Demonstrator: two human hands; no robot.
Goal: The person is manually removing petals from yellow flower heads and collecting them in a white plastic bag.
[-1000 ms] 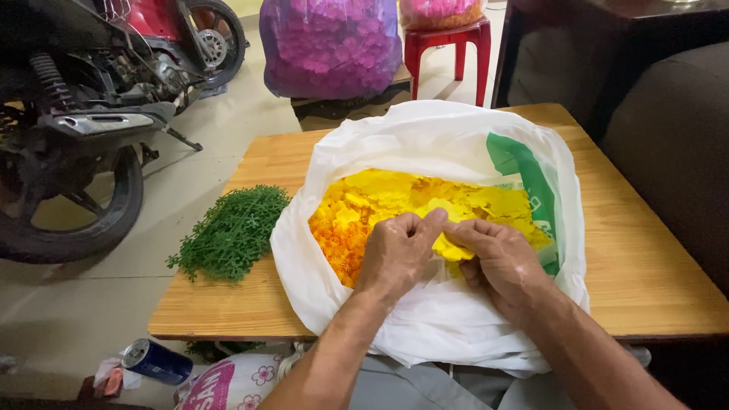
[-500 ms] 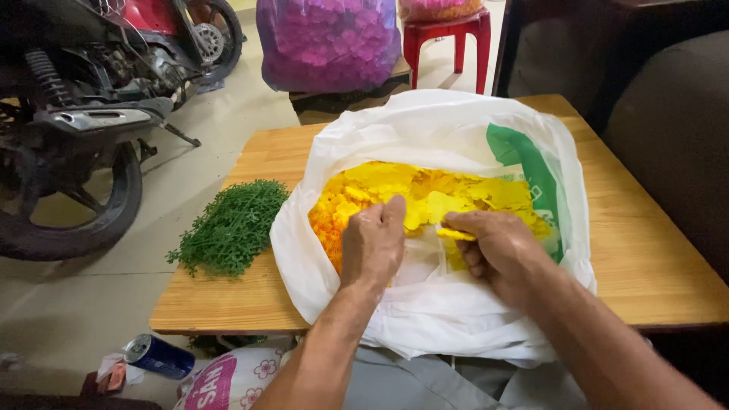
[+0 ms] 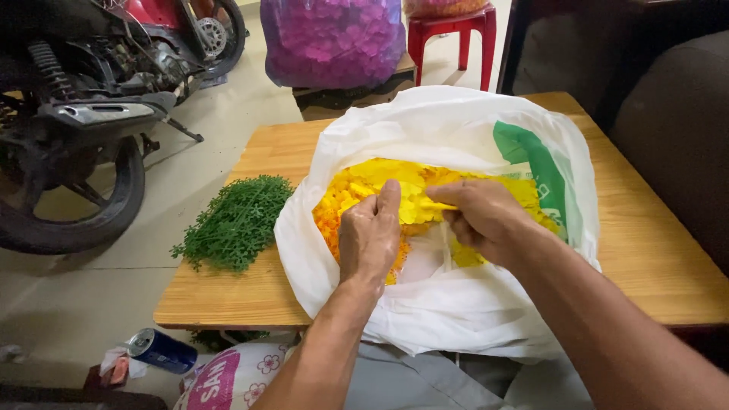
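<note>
**2 hands in a bag of yellow petals**

The left hand [image 3: 371, 234] presses, fingers together, on the yellow petals [image 3: 364, 186] inside the white plastic bag [image 3: 425, 125] on the wooden table [image 3: 653, 258] — the right hand [image 3: 480, 216] pinches a yellow petal piece [image 3: 431, 205]. Green sprigs [image 3: 235, 222] lie just beside the bag

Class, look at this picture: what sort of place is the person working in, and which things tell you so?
Probably a home room or garage used as a workspace: a parked motorbike on the tiled floor, a red plastic stool, and a low wooden table where both hands work in a bag of yellow petals.
</note>
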